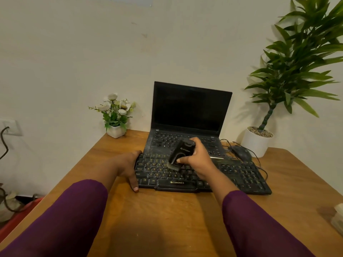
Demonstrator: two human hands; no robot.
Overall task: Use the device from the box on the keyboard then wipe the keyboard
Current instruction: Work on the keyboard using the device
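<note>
A black keyboard (241, 175) with yellow lettering lies across the wooden desk in front of an open laptop. My right hand (199, 160) is closed around a small black handheld device (182, 151), tilted so that its brush tip (172, 166) touches the keys in the keyboard's left half. My left hand (130, 164) grips the keyboard's left end, fingers over the far corner and thumb along the near edge. Both arms wear purple sleeves.
A dark laptop (189, 115) stands open behind the keyboard. A black mouse (241, 152) with its cable sits at the right, near a white pot with a tall green plant (257, 141). A small flower pot (116, 130) stands at the back left. A pale object (337, 217) lies at the desk's right edge.
</note>
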